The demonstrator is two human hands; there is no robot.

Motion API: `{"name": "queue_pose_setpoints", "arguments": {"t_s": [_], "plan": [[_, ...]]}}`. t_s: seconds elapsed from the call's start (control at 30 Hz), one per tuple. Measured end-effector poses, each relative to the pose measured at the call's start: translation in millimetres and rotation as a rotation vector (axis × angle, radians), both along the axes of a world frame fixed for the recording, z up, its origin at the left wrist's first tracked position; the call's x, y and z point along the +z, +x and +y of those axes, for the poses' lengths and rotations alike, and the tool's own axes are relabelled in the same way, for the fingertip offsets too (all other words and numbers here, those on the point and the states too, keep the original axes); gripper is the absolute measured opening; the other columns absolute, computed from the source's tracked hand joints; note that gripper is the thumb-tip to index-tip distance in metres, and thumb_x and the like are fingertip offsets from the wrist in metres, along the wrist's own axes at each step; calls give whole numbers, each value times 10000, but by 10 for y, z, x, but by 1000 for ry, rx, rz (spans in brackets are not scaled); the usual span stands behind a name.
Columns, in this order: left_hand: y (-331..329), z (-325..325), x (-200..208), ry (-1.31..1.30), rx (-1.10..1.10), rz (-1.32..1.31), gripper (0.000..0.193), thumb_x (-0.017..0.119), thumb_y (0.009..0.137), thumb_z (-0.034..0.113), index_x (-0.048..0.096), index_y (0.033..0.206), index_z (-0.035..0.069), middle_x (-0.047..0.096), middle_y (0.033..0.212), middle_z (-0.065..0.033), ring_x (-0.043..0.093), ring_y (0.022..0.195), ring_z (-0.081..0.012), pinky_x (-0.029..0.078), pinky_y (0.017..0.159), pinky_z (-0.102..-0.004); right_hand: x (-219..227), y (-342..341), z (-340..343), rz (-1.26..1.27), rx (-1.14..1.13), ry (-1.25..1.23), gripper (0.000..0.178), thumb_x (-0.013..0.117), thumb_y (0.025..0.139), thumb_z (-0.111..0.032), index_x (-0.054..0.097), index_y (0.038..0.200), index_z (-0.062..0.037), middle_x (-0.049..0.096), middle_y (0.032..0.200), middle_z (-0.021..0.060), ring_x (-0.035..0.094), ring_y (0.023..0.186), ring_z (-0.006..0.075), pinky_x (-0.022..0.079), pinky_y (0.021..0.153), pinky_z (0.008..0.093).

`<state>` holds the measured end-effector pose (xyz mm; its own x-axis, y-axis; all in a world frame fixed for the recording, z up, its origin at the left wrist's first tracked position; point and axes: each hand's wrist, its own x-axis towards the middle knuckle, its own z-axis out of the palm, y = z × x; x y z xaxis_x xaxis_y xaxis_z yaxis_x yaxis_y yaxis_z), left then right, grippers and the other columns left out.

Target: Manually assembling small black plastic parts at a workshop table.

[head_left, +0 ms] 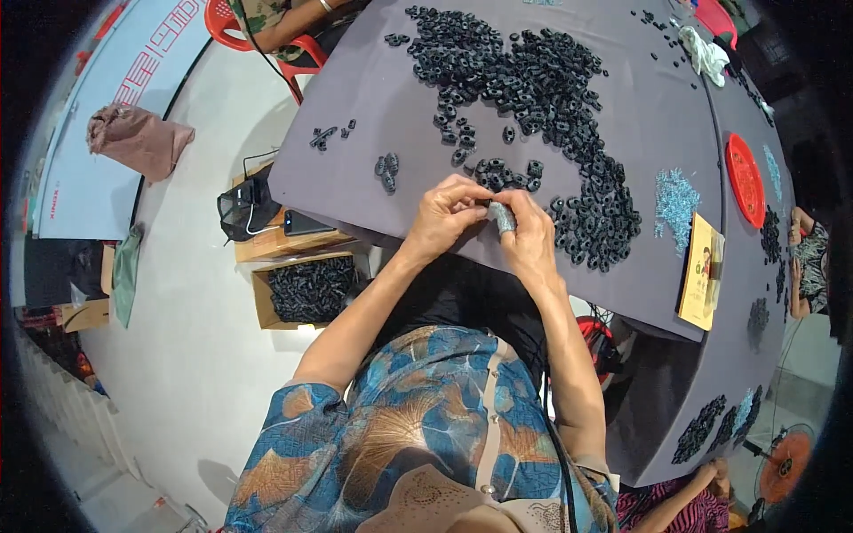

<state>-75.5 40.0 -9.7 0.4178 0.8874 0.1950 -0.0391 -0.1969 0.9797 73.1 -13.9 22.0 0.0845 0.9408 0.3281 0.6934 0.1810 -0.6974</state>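
Small piece, fingertip grip, crowded table: a slip is the main risk

The left hand (444,213) and right hand (529,233) meet at the fingertips, thumbs and forefingers pinching a small dark piece (488,202) between them, above the near side of the table (373,98). The fingers hide most of it, so its exact shape and how firmly each side grips cannot be told. A shiny grey wrap (503,219) sits at the right thumb; if it is smooth, it could dull the feel of the pinch and let the piece skid out.

A dropped piece would probably be hard to find again: a small group of black parts (502,171) lies just beyond the fingertips at 12 o'clock, and the big pile (524,80) spreads behind it. Toward the body, at 6 o'clock, the table edge is near, so a piece bouncing that way might end in the lap or on the floor.

At 3 o'clock a thick band of parts (597,218) lies just beside the right hand; a careless sideways sweep of the wrist could scatter it. Farther out the same way, the clear bluish bits (677,200) lie loose, touched at their near end by a yellow booklet (698,271), which could drag them if pulled.

At 9 o'clock, below table level, a phone (306,222) could be knocked by a swinging left elbow.
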Motion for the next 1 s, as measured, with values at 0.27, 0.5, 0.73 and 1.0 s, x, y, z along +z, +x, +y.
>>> {"name": "queue_pose_setpoints", "arguments": {"t_s": [0.27, 0.5, 0.73, 1.0], "plan": [[-62, 64, 42, -479, -60, -328, 183, 630, 844, 46, 646, 1024, 18, 613, 823, -5, 557, 714, -68, 473, 655, -199, 189, 24, 58, 115, 34, -148, 210, 544, 758, 71, 618, 937, -12, 668, 816, 119, 646, 738, 229, 495, 655, 333], [-135, 155, -60, -508, -138, -441, 176, 643, 848, 77, 635, 1013, 17, 618, 819, -21, 554, 716, -83, 467, 674, -215, 188, -17, 184, 557, 26, -418, 146, 551, 809, 40, 649, 899, -18, 667, 758, 39, 602, 692, 77, 481, 581, 221], [-161, 140, -124, -506, -146, -529, 162, 622, 861, 66, 634, 1016, 18, 624, 845, -29, 567, 741, -89, 474, 671, -218, 97, -65, 260, 535, 9, -442, 113, 576, 801, 22, 643, 887, -9, 672, 765, 51, 610, 696, 90, 498, 583, 251], [-168, 156, -172, -644, -254, -771, 178, 602, 872, 55, 608, 1044, 10, 628, 843, -54, 590, 711, -116, 496, 666, -232, 61, -128, 363, 537, 113, -411, 22, 602, 800, 2, 597, 817, -10, 648, 715, 37, 575, 642, 77, 450, 582, 230]]}}
